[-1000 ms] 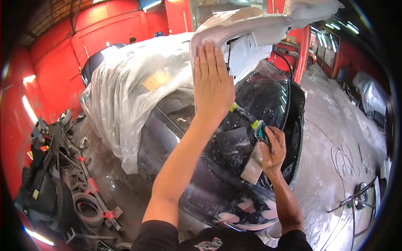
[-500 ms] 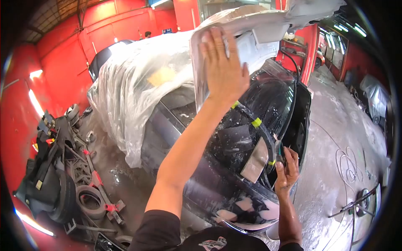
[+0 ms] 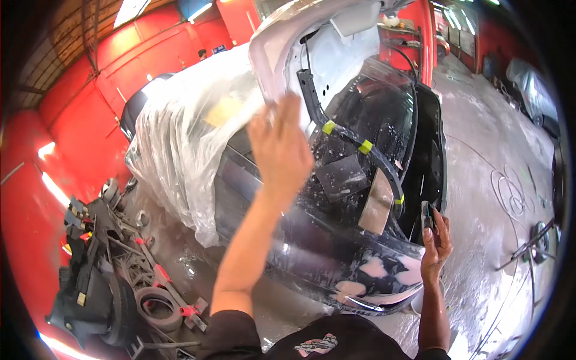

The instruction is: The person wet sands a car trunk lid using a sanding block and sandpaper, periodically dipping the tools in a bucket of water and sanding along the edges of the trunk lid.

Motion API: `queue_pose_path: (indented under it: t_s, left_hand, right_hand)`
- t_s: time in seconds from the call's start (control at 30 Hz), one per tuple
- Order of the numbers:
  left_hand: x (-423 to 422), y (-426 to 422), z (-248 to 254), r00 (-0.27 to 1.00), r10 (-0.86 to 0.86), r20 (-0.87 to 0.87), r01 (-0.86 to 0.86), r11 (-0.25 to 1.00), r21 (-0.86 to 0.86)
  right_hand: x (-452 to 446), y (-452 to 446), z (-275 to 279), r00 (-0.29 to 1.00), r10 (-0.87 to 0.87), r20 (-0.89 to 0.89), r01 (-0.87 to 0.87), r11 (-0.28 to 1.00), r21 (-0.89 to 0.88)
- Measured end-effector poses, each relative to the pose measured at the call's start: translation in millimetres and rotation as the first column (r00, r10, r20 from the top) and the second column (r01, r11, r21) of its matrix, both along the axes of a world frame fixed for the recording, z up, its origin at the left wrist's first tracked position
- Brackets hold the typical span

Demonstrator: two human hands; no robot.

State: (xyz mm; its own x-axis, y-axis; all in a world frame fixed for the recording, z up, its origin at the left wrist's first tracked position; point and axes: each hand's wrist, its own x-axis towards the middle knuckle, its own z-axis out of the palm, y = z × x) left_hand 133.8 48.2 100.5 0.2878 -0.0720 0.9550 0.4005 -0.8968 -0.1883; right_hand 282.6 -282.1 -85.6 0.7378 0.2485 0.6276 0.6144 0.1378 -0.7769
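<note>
My left hand (image 3: 281,153) is raised, blurred by motion, its fingers stretched up and nothing visible in it. Just above it is the lower edge of the raised white and pale-primed trunk lid (image 3: 270,57); I cannot tell whether they touch. My right hand (image 3: 437,247) grips a small dark block with a pale edge (image 3: 426,215), held upright beside the trunk's right rim. Below lies the dark car body (image 3: 306,252), with pale filler patches (image 3: 373,267) near its rear edge. A brown sheet (image 3: 378,204) and a dark sheet (image 3: 342,177) lie in the open trunk area.
Plastic film (image 3: 180,132) covers the car's left part. Car parts and a tire (image 3: 157,309) crowd the floor at left. Yellow tape (image 3: 365,146) marks a curved black strip. A thin hose (image 3: 510,192) coils on the wet floor at right, near a metal stand (image 3: 528,243).
My left hand has come off the white lid's surface, moving down and left. My right hand has moved right with the small block, away from the black strip. The view has shifted.
</note>
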Motion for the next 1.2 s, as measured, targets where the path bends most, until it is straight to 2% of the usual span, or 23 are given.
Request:
queue_pose_path:
  t_s: [0.1, 0.2, 0.3, 0.33, 0.43, 0.53, 0.6, 0.67, 0.8, 0.93, 1.03, 1.07, 1.13, 1.17, 1.2]
  left_hand:
    - [-22.6, 21.1, 80.0, 0.960, 0.230, -0.157, -0.202, 0.964, 0.175]
    - [-37.4, 56.0, 104.5, 0.831, 0.507, -0.229, -0.365, 0.808, 0.463]
    - [-44.4, 59.6, 74.3, 0.819, 0.483, -0.309, -0.352, 0.849, 0.394]
    - [-46.3, 63.5, 56.4, 0.847, 0.418, -0.327, -0.288, 0.880, 0.378]
    - [-53.6, 48.1, -9.7, 0.788, 0.410, -0.459, -0.325, 0.910, 0.256]
    - [-66.1, 48.7, -58.5, 0.770, 0.329, -0.547, -0.255, 0.944, 0.210]
    - [-74.0, 58.4, -81.5, 0.795, 0.150, -0.588, -0.070, 0.985, 0.157]
    - [-76.0, 61.2, -67.8, 0.789, -0.013, -0.615, 0.090, 0.991, 0.095]
    - [-61.1, 48.4, 39.5, 0.903, 0.155, -0.400, -0.041, 0.959, 0.280]
    - [-41.2, 71.8, 117.9, 0.853, 0.378, -0.360, -0.196, 0.871, 0.450]
    - [-47.9, 56.9, 91.4, 0.740, 0.525, -0.420, -0.396, 0.845, 0.359]
    - [-52.8, 69.2, 71.4, 0.771, 0.490, -0.407, -0.330, 0.854, 0.403]
    - [-59.0, 57.7, 33.5, 0.801, 0.368, -0.472, -0.247, 0.922, 0.299]
    - [-60.3, 37.4, 16.9, 0.780, 0.322, -0.537, -0.265, 0.947, 0.183]
    - [-61.2, 33.0, -2.3, 0.816, 0.246, -0.524, -0.205, 0.969, 0.135]
  right_hand:
    - [-13.8, -2.4, -5.4, 0.999, -0.010, -0.050, 0.009, 1.000, -0.013]
    - [-38.9, 1.4, -5.9, 0.998, -0.009, -0.063, 0.006, 0.998, -0.058]
    - [-57.8, 2.5, -14.7, 0.998, -0.018, -0.054, 0.012, 0.995, -0.103]
    - [-60.9, 0.8, -18.2, 0.999, -0.018, -0.051, 0.012, 0.994, -0.110]
    - [-68.7, -10.5, -34.4, 0.995, -0.064, -0.071, 0.057, 0.994, -0.090]
    - [-74.7, -32.7, -45.2, 0.985, -0.138, -0.104, 0.129, 0.987, -0.095]
    - [-76.8, -50.9, -54.3, 0.971, -0.152, -0.183, 0.134, 0.985, -0.111]
    - [-76.6, -63.8, -65.6, 0.960, -0.165, -0.225, 0.149, 0.985, -0.088]
    - [-82.0, -66.9, -70.7, 0.951, -0.147, -0.272, 0.141, 0.989, -0.040]
    - [-91.5, -62.5, -50.3, 0.970, -0.133, -0.202, 0.112, 0.987, -0.112]
    - [-81.4, -64.4, -44.3, 0.981, -0.157, -0.116, 0.144, 0.983, -0.114]
    - [-77.7, -67.2, -42.8, 0.980, -0.173, -0.103, 0.163, 0.982, -0.100]
    - [-65.0, -77.7, -47.5, 0.973, -0.221, -0.072, 0.215, 0.973, -0.087]
    - [-56.5, -86.6, -53.6, 0.972, -0.211, -0.107, 0.206, 0.977, -0.058]
    - [-46.7, -99.8, -62.2, 0.959, -0.231, -0.161, 0.225, 0.973, -0.055]
